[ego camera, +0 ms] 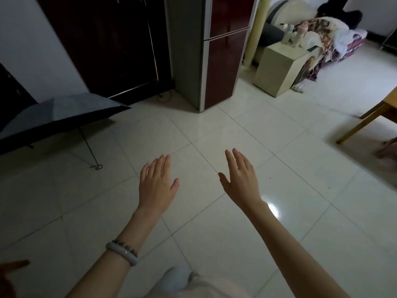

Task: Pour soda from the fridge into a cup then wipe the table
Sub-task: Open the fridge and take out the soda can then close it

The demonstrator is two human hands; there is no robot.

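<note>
A tall fridge (223,61) with grey sides and dark red doors stands at the top centre, both doors closed. My left hand (155,186) and my right hand (241,179) are stretched out in front of me above the tiled floor, palms down, fingers straight, holding nothing. Both hands are well short of the fridge. A pale bangle and a bead bracelet sit on my left wrist. A corner of a wooden table (384,108) shows at the right edge. No soda or cup is in view.
An open dark umbrella (53,117) lies on the floor at left. A dark wooden door (107,44) is left of the fridge. A beige cabinet (279,67) and a sofa piled with blankets (326,35) stand at the back right. Someone's foot (388,147) shows at the right edge.
</note>
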